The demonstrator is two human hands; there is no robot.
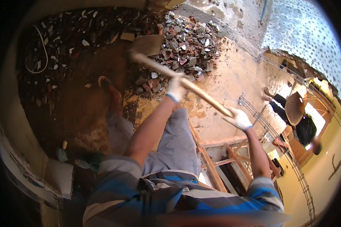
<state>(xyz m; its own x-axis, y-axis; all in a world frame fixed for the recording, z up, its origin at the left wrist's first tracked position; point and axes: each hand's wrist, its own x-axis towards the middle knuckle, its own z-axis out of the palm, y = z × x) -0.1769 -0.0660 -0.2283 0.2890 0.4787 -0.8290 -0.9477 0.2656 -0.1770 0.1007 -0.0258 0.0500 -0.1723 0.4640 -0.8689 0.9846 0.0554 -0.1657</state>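
Observation:
A hoe with a long pale wooden handle point(206, 97) and a broad, motion-blurred blade point(149, 45) slants across the middle of the view. My left hand point(177, 89), in a white glove with a blue cuff, wraps round the handle about halfway along. Near the handle's lower right end, my right hand point(238, 119) grips it in a matching glove. The blade is at the left edge of a heap of broken brick and tile rubble point(189, 45). Whether its edge touches the rubble, I cannot tell.
More rubble point(64, 41) covers dark ground at the upper left, with a pale hose point(46, 53) on it. A steel rebar cage point(259, 117) and a wooden frame point(231, 151) stand at right. Beyond them a person point(305, 128) is beside a shallow basin point(294, 108).

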